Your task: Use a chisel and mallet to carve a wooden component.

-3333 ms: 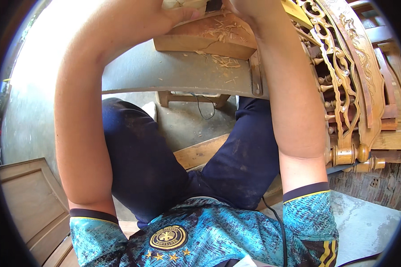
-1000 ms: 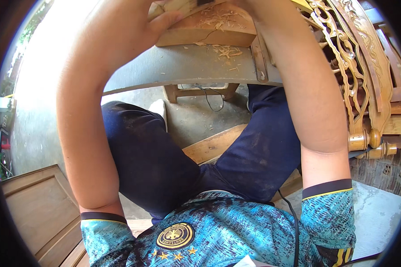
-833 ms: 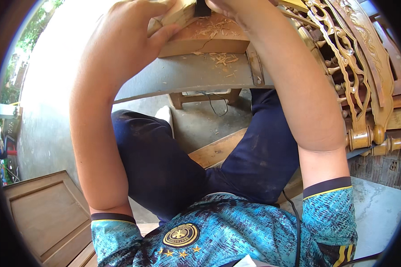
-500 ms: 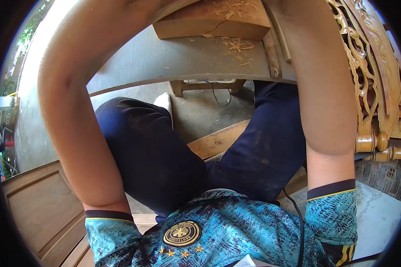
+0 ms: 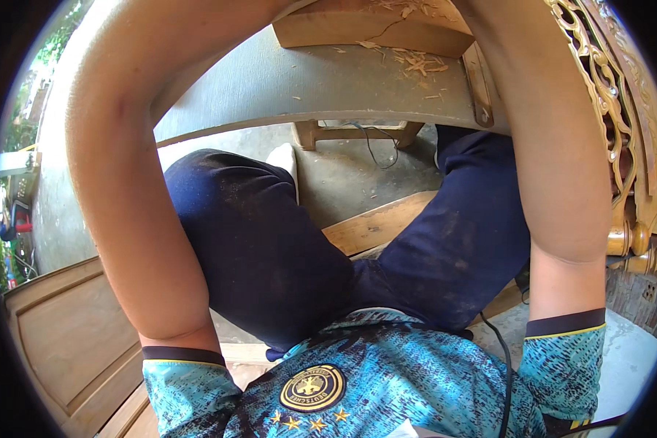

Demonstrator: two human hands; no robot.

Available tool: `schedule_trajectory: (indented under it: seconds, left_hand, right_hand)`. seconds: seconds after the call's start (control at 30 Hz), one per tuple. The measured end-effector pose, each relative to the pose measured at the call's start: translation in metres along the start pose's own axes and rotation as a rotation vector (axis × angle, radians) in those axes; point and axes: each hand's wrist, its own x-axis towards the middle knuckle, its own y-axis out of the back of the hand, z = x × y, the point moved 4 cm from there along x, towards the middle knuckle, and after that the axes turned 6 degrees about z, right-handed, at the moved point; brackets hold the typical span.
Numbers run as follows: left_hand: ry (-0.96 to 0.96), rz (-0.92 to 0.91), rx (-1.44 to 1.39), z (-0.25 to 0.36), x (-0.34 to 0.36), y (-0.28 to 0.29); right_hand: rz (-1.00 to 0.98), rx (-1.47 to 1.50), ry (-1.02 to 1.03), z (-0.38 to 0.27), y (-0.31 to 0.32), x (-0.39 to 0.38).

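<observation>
Both of my bare arms reach forward over a grey workbench [image 5: 233, 102], and my two hands lie beyond the upper edge, out of sight. Between the forearms rests a thick wooden block [image 5: 372, 31] with a crack running along it. Curled wood shavings [image 5: 420, 62] lie on the bench in front of the block, and more sit on its top. A narrow flat bar with a hole near its end [image 5: 480, 87] lies beside my right forearm. Whatever the hands hold or touch cannot be seen.
Carved golden-brown openwork furniture [image 5: 606, 95] stands to the right. A panelled wooden board [image 5: 73, 328] lies at lower left. Below the bench are a small stool [image 5: 310, 135], a dark cable [image 5: 376, 157] and a wooden plank [image 5: 376, 223] between my legs.
The whole scene has shifted right and slightly up in the view, so less of the block shows. Both arms stay stretched forward over the bench.
</observation>
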Motion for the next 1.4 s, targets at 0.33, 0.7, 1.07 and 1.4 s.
schedule_trajectory:
  seconds: [0.33, 0.7, 1.07, 1.4]
  left_hand:
    - [-0.162, 0.298, 0.285, 0.013, -0.016, -0.004]
    - [0.187, 0.011, -0.002, 0.013, -0.009, 0.023]
    - [0.026, -0.154, 0.105, 0.015, -0.011, 0.017]
    - [0.03, 0.0, 0.178, 0.019, -0.01, 0.01]
  right_hand:
    - [0.171, -0.262, 0.289, -0.003, 0.014, -0.005]
    - [-0.205, 0.429, 0.22, -0.002, 0.023, 0.013]
    - [-0.234, 0.304, 0.191, -0.008, 0.021, 0.018]
    - [-0.272, 0.386, 0.051, 0.016, 0.018, 0.015]
